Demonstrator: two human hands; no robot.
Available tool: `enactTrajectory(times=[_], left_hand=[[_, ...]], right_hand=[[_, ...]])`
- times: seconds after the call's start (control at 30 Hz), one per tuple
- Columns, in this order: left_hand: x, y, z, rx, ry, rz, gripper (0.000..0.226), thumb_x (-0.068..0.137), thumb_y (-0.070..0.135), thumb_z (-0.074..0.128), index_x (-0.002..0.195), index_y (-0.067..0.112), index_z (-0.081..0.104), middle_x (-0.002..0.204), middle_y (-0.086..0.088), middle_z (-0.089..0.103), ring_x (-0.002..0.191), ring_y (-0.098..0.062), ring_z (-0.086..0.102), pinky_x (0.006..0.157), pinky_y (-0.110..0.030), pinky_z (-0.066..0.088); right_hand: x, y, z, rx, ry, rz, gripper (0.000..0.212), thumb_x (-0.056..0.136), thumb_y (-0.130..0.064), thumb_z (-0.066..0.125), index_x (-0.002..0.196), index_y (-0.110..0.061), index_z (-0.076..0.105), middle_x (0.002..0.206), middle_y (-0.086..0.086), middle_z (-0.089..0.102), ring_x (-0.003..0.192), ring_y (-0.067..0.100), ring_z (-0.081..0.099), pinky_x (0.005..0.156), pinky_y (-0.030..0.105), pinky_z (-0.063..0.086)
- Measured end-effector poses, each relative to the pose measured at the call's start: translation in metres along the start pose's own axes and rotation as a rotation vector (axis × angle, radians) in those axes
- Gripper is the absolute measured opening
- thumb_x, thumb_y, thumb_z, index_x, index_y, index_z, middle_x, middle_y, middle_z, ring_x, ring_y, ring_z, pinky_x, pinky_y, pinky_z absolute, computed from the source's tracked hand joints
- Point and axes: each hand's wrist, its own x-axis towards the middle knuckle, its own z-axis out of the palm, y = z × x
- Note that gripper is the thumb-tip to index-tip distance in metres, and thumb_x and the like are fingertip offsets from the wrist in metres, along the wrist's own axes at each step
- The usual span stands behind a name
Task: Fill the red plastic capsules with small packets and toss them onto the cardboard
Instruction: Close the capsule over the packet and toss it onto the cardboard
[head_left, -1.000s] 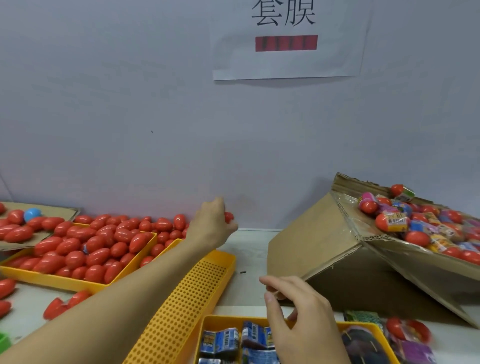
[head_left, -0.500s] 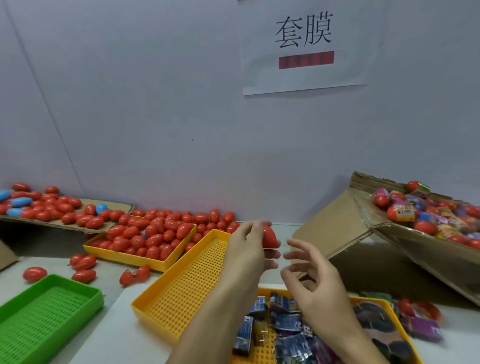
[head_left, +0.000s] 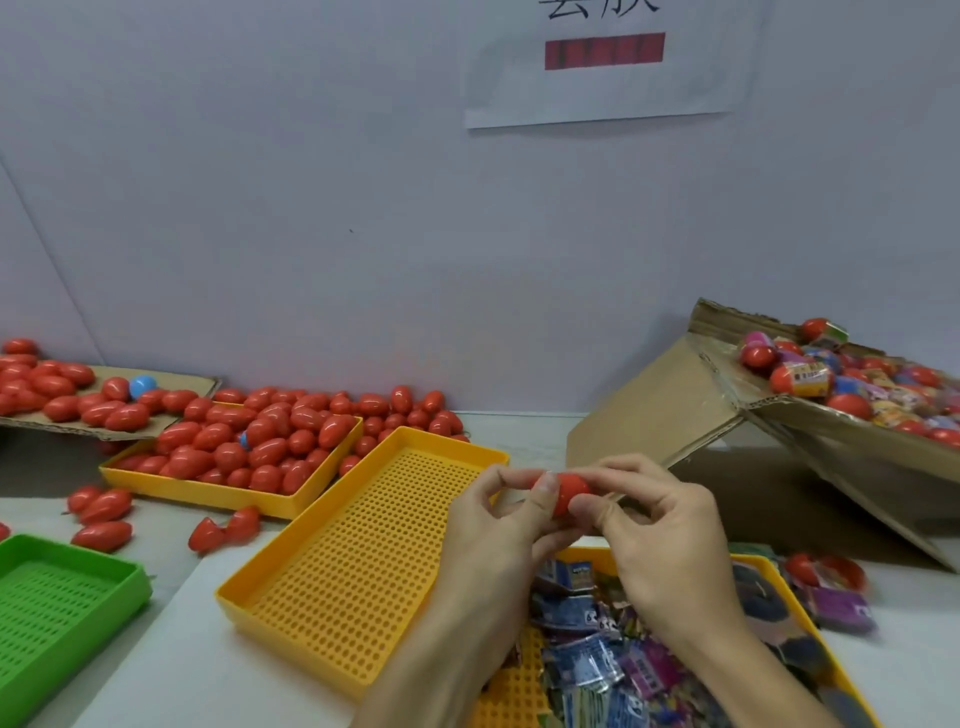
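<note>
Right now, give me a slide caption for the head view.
Both hands, left hand and right hand, hold one red capsule above the packet tray.

Both forearms come up from the bottom, left hand (head_left: 493, 525) and right hand (head_left: 660, 540) meeting mid-air, fingertips of both pinching one red capsule (head_left: 569, 491) between them.

Red capsule (head_left: 566, 492) pinched between both hands, above packets (head_left: 587, 660); cardboard (head_left: 670, 405) right.
</note>
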Motion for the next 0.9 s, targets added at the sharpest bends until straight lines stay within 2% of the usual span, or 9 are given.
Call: enactTrajectory(times=[0.13,0.23,0.3,0.37,0.5,0.63,0.7,0.77,0.9], left_hand=[[0.005,0.001,-0.005,0.14,-0.06,-0.103,0.018,0.096,0.018,0.062,0.083,0.011,0.052,0.083,-0.017,0.073,0.068,-0.028,0.07,0.055,-0.031,0.054],[0.008,0.008,-0.01,0.268,-0.151,-0.157,0.013,0.1,0.019,0.054,0.094,0.007,0.056,0.073,-0.015,0.07,0.054,-0.023,0.06,0.052,-0.029,0.047],[0.009,0.014,-0.014,0.237,-0.148,-0.079,0.014,0.095,0.015,0.06,0.099,0.002,0.064,0.076,-0.017,0.069,0.057,-0.022,0.06,0.051,-0.027,0.05],[0.01,0.021,-0.019,0.148,-0.045,0.038,0.02,0.082,0.013,0.072,0.098,0.003,0.067,0.084,-0.02,0.071,0.066,-0.024,0.066,0.056,-0.025,0.054],[0.015,0.026,-0.027,0.011,0.138,0.093,0.016,0.088,-0.006,0.063,0.1,0.001,0.056,0.09,-0.022,0.066,0.071,-0.025,0.072,0.064,-0.027,0.06],[0.016,0.022,-0.025,0.044,0.191,0.078,0.02,0.092,-0.008,0.057,0.111,-0.001,0.054,0.093,-0.017,0.062,0.071,-0.021,0.071,0.066,-0.027,0.061],[0.017,0.018,-0.025,0.125,0.179,0.076,0.022,0.092,-0.006,0.058,0.113,0.0,0.058,0.094,-0.015,0.064,0.074,-0.019,0.071,0.067,-0.025,0.059],[0.017,0.013,-0.025,0.186,0.15,0.069,0.021,0.091,-0.004,0.061,0.111,0.002,0.062,0.098,-0.015,0.067,0.081,-0.02,0.074,0.07,-0.025,0.059],[0.015,0.01,-0.022,0.22,0.126,0.067,0.019,0.09,-0.004,0.063,0.106,0.006,0.064,0.102,-0.019,0.068,0.087,-0.025,0.074,0.074,-0.029,0.059]], right_hand=[[0.001,0.003,0.001,0.002,-0.018,0.012,0.023,0.083,-0.002,0.074,0.092,-0.022,0.081,0.094,-0.015,0.068,0.093,0.01,0.068,0.074,0.021,0.057],[0.0,-0.003,0.0,-0.007,-0.086,0.004,0.029,0.085,-0.004,0.072,0.089,-0.032,0.078,0.095,-0.018,0.068,0.094,0.009,0.067,0.079,0.025,0.057],[-0.001,-0.008,-0.001,-0.071,-0.124,-0.057,0.027,0.089,-0.012,0.069,0.099,-0.037,0.074,0.097,-0.019,0.069,0.094,0.006,0.067,0.081,0.024,0.057],[-0.001,-0.012,-0.005,-0.196,-0.082,-0.119,0.026,0.093,-0.021,0.064,0.106,-0.043,0.067,0.094,-0.023,0.07,0.09,0.003,0.066,0.078,0.017,0.054],[0.003,-0.016,-0.017,-0.423,-0.06,-0.118,0.022,0.093,-0.017,0.063,0.088,-0.038,0.07,0.08,-0.024,0.069,0.077,-0.001,0.065,0.066,0.012,0.051],[0.005,-0.019,-0.03,-0.703,-0.228,-0.001,0.02,0.09,-0.029,0.065,0.073,-0.026,0.073,0.067,-0.007,0.068,0.071,0.005,0.063,0.063,0.024,0.054],[0.005,-0.021,-0.036,-0.857,-0.325,0.064,0.022,0.088,-0.04,0.065,0.07,-0.029,0.072,0.063,-0.008,0.063,0.064,0.007,0.06,0.059,0.025,0.051],[0.005,-0.025,-0.039,-0.991,-0.382,0.114,0.021,0.084,-0.051,0.068,0.073,-0.033,0.07,0.07,-0.014,0.059,0.069,0.003,0.057,0.059,0.02,0.044],[0.002,-0.027,-0.035,-1.138,-0.473,0.186,0.032,0.073,-0.064,0.075,0.09,-0.039,0.066,0.091,-0.018,0.051,0.082,0.003,0.052,0.071,0.024,0.044]])
